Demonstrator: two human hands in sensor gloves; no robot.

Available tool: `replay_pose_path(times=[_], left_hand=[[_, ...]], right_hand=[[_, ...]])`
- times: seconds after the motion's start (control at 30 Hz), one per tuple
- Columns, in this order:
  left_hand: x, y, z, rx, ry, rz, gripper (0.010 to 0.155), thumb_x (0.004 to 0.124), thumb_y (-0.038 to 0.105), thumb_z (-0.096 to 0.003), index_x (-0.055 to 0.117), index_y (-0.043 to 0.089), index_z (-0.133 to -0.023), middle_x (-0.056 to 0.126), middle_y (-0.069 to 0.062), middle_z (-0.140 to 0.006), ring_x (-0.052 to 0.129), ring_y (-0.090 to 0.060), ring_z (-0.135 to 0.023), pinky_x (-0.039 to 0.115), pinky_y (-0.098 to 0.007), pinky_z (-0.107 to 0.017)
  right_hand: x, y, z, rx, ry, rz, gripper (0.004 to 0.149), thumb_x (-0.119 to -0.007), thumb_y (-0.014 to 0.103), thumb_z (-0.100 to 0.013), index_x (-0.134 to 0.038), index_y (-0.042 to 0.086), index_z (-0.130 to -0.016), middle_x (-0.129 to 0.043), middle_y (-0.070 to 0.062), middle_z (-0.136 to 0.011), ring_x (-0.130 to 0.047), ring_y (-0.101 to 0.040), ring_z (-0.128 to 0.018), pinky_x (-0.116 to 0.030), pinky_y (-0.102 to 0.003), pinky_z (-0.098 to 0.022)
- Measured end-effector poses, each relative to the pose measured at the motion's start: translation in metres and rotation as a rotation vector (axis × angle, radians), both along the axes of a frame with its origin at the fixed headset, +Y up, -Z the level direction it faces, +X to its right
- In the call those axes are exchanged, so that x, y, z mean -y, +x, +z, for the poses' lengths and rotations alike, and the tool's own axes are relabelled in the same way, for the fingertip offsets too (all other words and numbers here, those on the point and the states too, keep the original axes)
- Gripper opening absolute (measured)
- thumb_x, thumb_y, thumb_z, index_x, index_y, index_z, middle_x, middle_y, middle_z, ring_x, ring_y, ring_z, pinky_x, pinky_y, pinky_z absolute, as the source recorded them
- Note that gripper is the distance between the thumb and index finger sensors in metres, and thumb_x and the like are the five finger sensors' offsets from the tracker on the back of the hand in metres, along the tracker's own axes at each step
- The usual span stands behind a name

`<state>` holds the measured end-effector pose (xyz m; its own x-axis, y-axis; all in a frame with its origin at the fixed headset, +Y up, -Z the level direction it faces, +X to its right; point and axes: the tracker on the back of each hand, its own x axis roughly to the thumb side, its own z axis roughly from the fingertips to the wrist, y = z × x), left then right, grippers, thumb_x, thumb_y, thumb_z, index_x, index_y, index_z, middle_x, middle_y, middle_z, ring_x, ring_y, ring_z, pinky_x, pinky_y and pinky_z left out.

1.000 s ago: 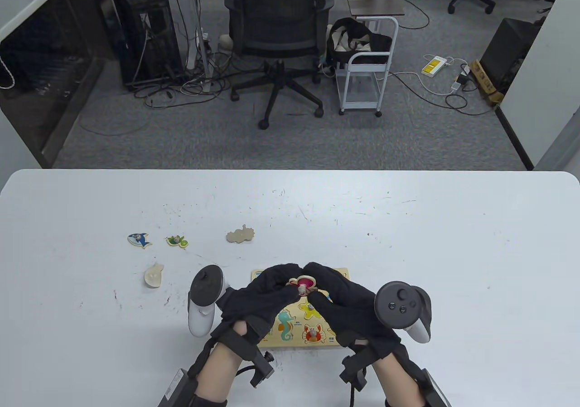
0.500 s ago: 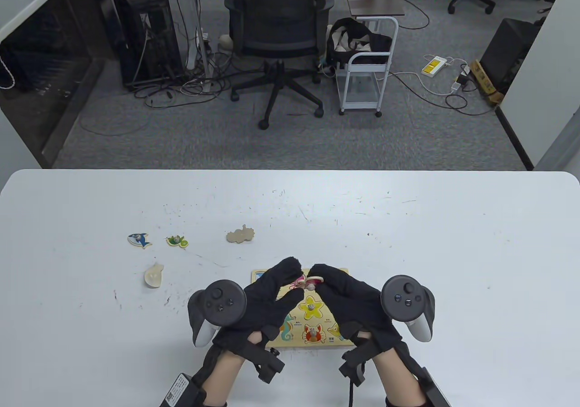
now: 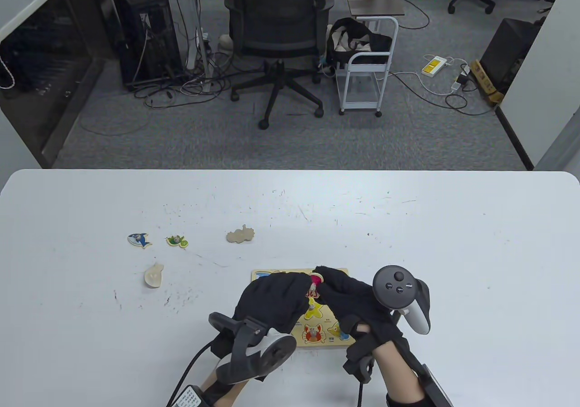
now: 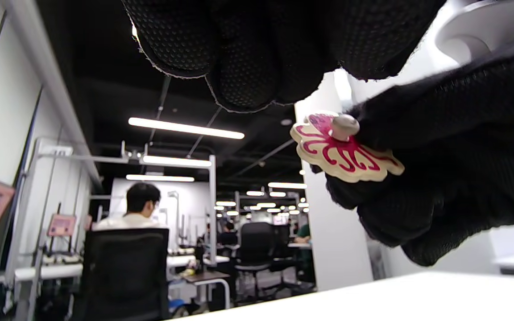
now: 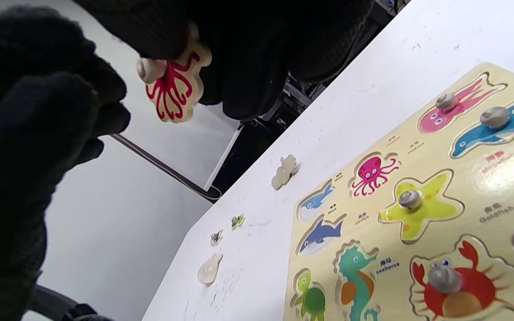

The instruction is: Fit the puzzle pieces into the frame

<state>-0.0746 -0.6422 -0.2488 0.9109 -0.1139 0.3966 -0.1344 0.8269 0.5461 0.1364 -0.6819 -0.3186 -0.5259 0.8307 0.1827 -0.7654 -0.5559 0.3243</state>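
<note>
A wooden octopus piece (image 5: 172, 84) with red arms and a knob hangs above the puzzle frame (image 5: 458, 178). My right hand (image 3: 349, 300) pinches it; it also shows in the left wrist view (image 4: 344, 151) and the table view (image 3: 316, 281). My left hand (image 3: 272, 302) hovers close beside it with fingers (image 4: 248, 53) curled, not touching the piece. The frame (image 3: 322, 341) lies under both hands. Its octopus slot (image 5: 371, 174) is empty. A starfish (image 5: 417, 205), a crab (image 5: 458, 281) and a dolphin (image 5: 493, 129) sit in their slots.
Loose pieces lie on the white table to the left: a blue shark (image 3: 139, 239), a green turtle (image 3: 176, 241), and two face-down pieces (image 3: 240, 234) (image 3: 153, 275). The table's far edge lies beyond them, with an office chair behind it.
My left hand has let go of the octopus piece and rolled over, its tracker now low and toward me. My right hand keeps the piece over the frame.
</note>
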Motion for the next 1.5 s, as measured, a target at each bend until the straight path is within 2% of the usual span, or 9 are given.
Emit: replay_pose_path(times=[0.1, 0.23, 0.33, 0.47, 0.87, 1.03, 1.1, 1.3, 1.5], left_hand=[[0.004, 0.008, 0.002, -0.035, 0.024, -0.086, 0.054, 0.083, 0.054, -0.0473, 0.073, 0.039, -0.098, 0.092, 0.011, -0.095, 0.095, -0.012, -0.084, 0.082, -0.038, -0.067], [0.007, 0.01, 0.001, -0.073, 0.031, -0.114, 0.054, 0.083, 0.054, -0.0472, 0.073, 0.04, -0.099, 0.091, 0.011, -0.095, 0.095, -0.013, -0.085, 0.081, -0.039, -0.068], [0.008, 0.009, 0.0, -0.086, 0.027, -0.113, 0.053, 0.083, 0.053, -0.0473, 0.074, 0.041, -0.098, 0.091, 0.012, -0.096, 0.095, -0.013, -0.086, 0.08, -0.039, -0.069], [0.007, 0.009, 0.0, -0.089, 0.041, -0.103, 0.049, 0.084, 0.052, -0.0472, 0.076, 0.043, -0.095, 0.093, 0.014, -0.093, 0.096, -0.011, -0.084, 0.082, -0.039, -0.068], [0.002, 0.008, 0.0, -0.087, 0.042, -0.073, 0.047, 0.087, 0.052, -0.0458, 0.08, 0.043, -0.091, 0.096, 0.014, -0.088, 0.098, -0.01, -0.081, 0.082, -0.038, -0.067], [0.0, 0.005, -0.005, -0.11, 0.004, -0.063, 0.047, 0.086, 0.052, -0.0461, 0.08, 0.042, -0.091, 0.097, 0.013, -0.088, 0.098, -0.01, -0.08, 0.082, -0.039, -0.067], [0.001, 0.004, -0.009, -0.116, -0.031, -0.059, 0.047, 0.086, 0.052, -0.0463, 0.08, 0.042, -0.092, 0.097, 0.013, -0.088, 0.098, -0.01, -0.081, 0.082, -0.039, -0.067], [-0.001, 0.006, -0.025, -0.156, -0.121, -0.111, 0.047, 0.086, 0.052, -0.0468, 0.08, 0.043, -0.092, 0.096, 0.014, -0.089, 0.098, -0.01, -0.082, 0.081, -0.039, -0.069], [-0.008, 0.01, -0.046, -0.223, -0.165, -0.229, 0.047, 0.086, 0.052, -0.0468, 0.079, 0.044, -0.092, 0.096, 0.015, -0.09, 0.098, -0.009, -0.083, 0.081, -0.038, -0.07]], right_hand=[[0.001, -0.004, 0.0, -0.059, -0.045, -0.025, 0.046, -0.082, 0.04, -0.048, -0.079, 0.024, -0.092, -0.098, 0.001, -0.079, -0.104, -0.02, -0.063, -0.081, -0.045, -0.056], [0.002, -0.007, -0.001, -0.135, -0.068, -0.05, 0.049, -0.081, 0.04, -0.049, -0.076, 0.022, -0.094, -0.097, -0.001, -0.081, -0.103, -0.02, -0.065, -0.08, -0.045, -0.057], [0.005, -0.007, -0.004, -0.194, -0.127, -0.131, 0.052, -0.08, 0.04, -0.049, -0.075, 0.018, -0.095, -0.096, -0.003, -0.082, -0.102, -0.022, -0.066, -0.079, -0.046, -0.058], [0.008, -0.006, -0.005, -0.218, -0.177, -0.186, 0.052, -0.08, 0.04, -0.049, -0.074, 0.016, -0.096, -0.095, -0.005, -0.083, -0.101, -0.023, -0.067, -0.078, -0.047, -0.058], [0.003, -0.004, -0.003, -0.238, -0.184, -0.169, 0.054, -0.078, 0.043, -0.05, -0.071, 0.018, -0.098, -0.092, -0.006, -0.088, -0.097, -0.027, -0.073, -0.074, -0.05, -0.061], [-0.012, 0.005, 0.002, -0.112, -0.042, -0.001, 0.058, -0.078, 0.046, -0.05, -0.067, 0.022, -0.102, -0.084, -0.008, -0.097, -0.09, -0.032, -0.082, -0.068, -0.053, -0.066], [-0.019, 0.013, 0.005, -0.023, 0.036, 0.107, 0.06, -0.078, 0.046, -0.05, -0.065, 0.024, -0.103, -0.079, -0.008, -0.102, -0.084, -0.035, -0.088, -0.063, -0.055, -0.069], [-0.03, 0.035, 0.008, 0.24, 0.171, 0.367, 0.062, -0.077, 0.049, -0.049, -0.059, 0.029, -0.106, -0.066, -0.005, -0.112, -0.067, -0.037, -0.102, -0.051, -0.058, -0.077], [-0.037, 0.06, 0.01, 0.443, 0.226, 0.484, 0.065, -0.077, 0.05, -0.049, -0.054, 0.033, -0.107, -0.055, -0.001, -0.118, -0.052, -0.036, -0.111, -0.04, -0.059, -0.081]])
